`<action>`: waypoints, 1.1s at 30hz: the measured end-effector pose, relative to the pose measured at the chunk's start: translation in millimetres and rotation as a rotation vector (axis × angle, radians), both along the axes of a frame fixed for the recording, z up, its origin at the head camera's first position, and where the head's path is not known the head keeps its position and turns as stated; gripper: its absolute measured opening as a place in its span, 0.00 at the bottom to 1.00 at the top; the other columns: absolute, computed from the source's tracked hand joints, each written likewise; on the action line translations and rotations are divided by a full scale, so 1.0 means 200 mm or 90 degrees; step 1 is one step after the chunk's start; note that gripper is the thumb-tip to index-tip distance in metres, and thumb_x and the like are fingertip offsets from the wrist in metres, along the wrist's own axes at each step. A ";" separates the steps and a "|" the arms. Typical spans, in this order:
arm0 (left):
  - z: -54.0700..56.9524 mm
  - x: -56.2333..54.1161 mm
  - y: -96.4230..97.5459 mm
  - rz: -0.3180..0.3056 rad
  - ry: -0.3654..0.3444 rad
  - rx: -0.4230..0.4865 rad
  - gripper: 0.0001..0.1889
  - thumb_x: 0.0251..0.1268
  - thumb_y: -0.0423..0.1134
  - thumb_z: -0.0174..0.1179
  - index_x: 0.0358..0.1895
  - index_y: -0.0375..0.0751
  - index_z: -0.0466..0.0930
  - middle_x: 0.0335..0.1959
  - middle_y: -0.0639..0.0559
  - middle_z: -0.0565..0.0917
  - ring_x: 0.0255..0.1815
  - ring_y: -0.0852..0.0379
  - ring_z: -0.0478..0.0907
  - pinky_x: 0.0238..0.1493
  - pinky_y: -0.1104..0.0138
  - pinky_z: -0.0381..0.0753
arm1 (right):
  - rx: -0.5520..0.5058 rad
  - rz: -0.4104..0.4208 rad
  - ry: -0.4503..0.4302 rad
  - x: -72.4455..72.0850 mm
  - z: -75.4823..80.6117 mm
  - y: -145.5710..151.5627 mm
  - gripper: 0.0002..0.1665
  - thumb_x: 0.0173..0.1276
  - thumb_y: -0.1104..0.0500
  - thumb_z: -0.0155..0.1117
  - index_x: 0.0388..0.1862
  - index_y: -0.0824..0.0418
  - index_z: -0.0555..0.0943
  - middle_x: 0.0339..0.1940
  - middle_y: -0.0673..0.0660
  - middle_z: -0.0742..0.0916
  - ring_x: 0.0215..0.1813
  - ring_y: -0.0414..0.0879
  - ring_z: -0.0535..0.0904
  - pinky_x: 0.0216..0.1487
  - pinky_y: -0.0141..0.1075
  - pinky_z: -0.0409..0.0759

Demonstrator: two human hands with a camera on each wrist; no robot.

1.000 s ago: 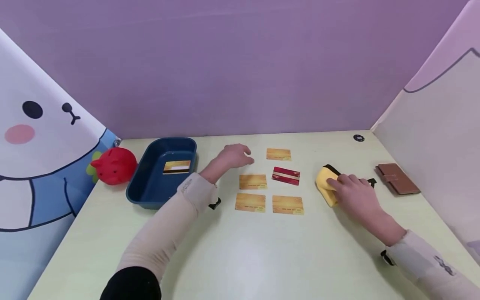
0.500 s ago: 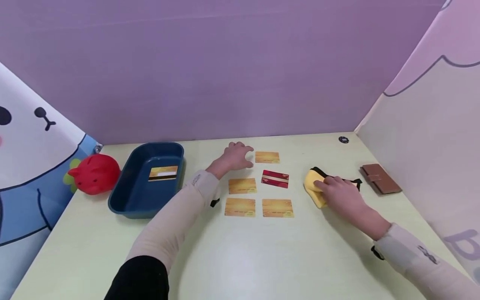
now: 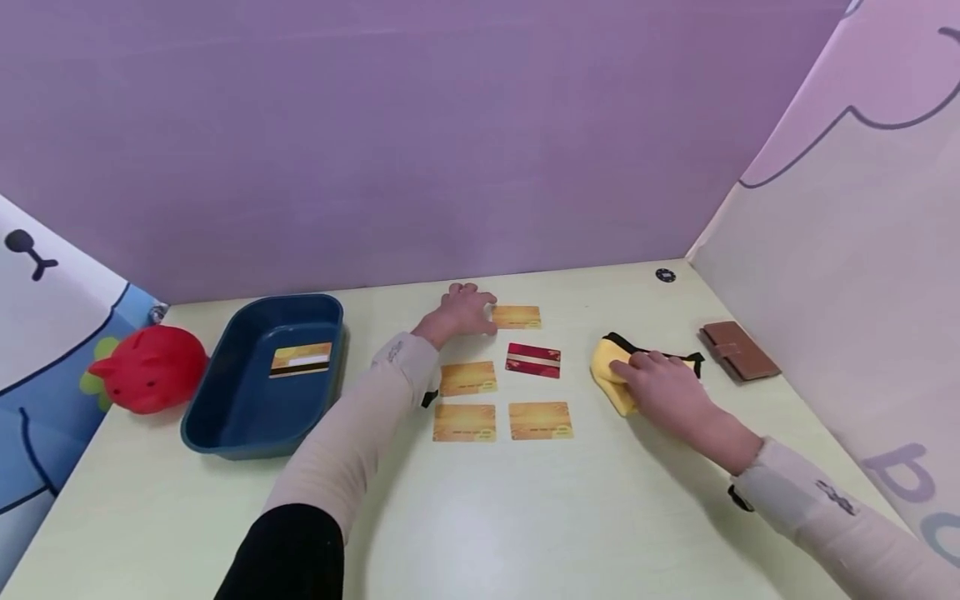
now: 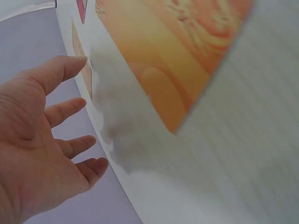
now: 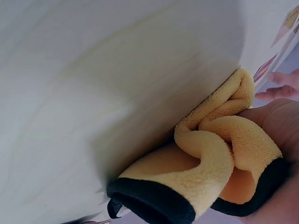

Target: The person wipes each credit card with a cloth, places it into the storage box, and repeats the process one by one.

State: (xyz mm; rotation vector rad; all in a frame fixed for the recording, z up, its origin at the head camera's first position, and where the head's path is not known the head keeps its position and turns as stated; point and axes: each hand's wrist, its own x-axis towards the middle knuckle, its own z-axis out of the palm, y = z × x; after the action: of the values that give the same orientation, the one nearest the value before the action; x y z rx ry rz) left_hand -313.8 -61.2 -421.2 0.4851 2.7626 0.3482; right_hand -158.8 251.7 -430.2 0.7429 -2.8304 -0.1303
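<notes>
My left hand (image 3: 457, 312) reaches to the left end of the farthest golden card (image 3: 517, 317), its thumb and fingers spread apart. In the left wrist view the fingers (image 4: 67, 111) curve loosely with nothing between them, and the thumb tip overlaps that card; I cannot tell if it touches. My right hand (image 3: 663, 387) grips a bunched yellow cloth (image 3: 613, 379) with black edging against the table. The right wrist view shows the cloth (image 5: 201, 154) folded under the palm. Nearer lie a red card (image 3: 533, 360) and golden cards (image 3: 468, 378), (image 3: 464, 422), (image 3: 541, 421).
A blue tray (image 3: 197, 421) at the left holds a golden card (image 3: 301, 360) with a black stripe. Beside it sits a red piggy bank (image 3: 153, 369). At the right lie a brown wallet (image 3: 738, 351) and a round black chip (image 3: 665, 275). Walls bound the table.
My left hand has moved right to the edge of the farthest card, its thumb and fingers spreading. The head view has swung right. My right hand keeps its grip on the cloth.
</notes>
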 end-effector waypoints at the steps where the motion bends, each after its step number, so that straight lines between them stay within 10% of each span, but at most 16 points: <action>1: 0.00 0.00 0.01 -0.001 -0.001 -0.001 0.32 0.65 0.52 0.63 0.72 0.51 0.69 0.74 0.43 0.64 0.76 0.38 0.53 0.77 0.46 0.54 | 0.001 0.000 -0.001 0.00 0.01 0.00 0.18 0.62 0.67 0.68 0.52 0.59 0.83 0.37 0.61 0.86 0.40 0.58 0.82 0.38 0.51 0.83; 23: 0.03 -0.02 0.06 0.036 -0.011 -0.019 0.20 0.64 0.49 0.64 0.50 0.41 0.72 0.55 0.43 0.70 0.61 0.43 0.59 0.64 0.52 0.64 | 0.015 0.002 0.007 0.00 0.01 -0.02 0.17 0.63 0.66 0.68 0.51 0.59 0.82 0.37 0.61 0.85 0.39 0.57 0.82 0.38 0.50 0.84; 33: 0.02 -0.01 0.06 0.073 -0.024 0.028 0.28 0.61 0.45 0.68 0.59 0.42 0.64 0.57 0.45 0.72 0.64 0.43 0.60 0.64 0.53 0.67 | 0.014 0.010 0.016 0.00 0.00 -0.02 0.16 0.63 0.66 0.68 0.51 0.59 0.82 0.35 0.60 0.84 0.38 0.56 0.81 0.36 0.49 0.84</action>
State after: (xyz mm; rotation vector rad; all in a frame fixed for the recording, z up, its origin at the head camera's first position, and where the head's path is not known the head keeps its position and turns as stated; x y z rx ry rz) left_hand -315.7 -48.4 -418.0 0.3286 2.7581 0.4421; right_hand -159.5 246.8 -430.4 0.7616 -2.8039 -0.1664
